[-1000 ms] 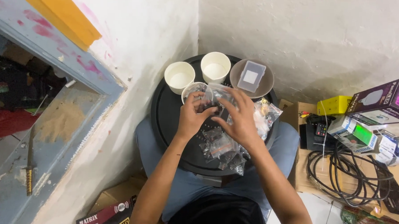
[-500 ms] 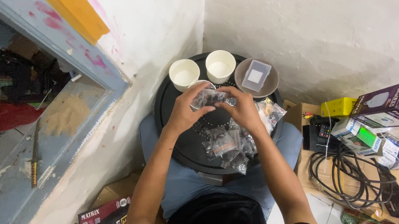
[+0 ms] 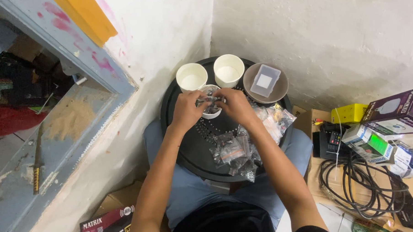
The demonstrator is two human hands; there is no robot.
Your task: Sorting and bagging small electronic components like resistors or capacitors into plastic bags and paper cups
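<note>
While the person is sitting with a round black tray (image 3: 179, 130) lying across their lap, a heap of small clear plastic bags (image 3: 235, 154) is resting on its near half, with more clear bags (image 3: 273, 120) spilling toward its right edge. Just beyond the heap, the left hand (image 3: 185, 110) and the right hand (image 3: 233, 106) are meeting over a small white cup (image 3: 211, 112) — each grip is pinching one end of a small clear bag (image 3: 208, 100) stretched between the fingertips, right above the cup's mouth. Farther back, two empty white paper cups (image 3: 191, 76) (image 3: 228, 69) are standing side by side near the tray's far rim, and to their right a brown bowl (image 3: 278, 88) is carrying a clear plastic box (image 3: 265, 80), close to the white wall.
</note>
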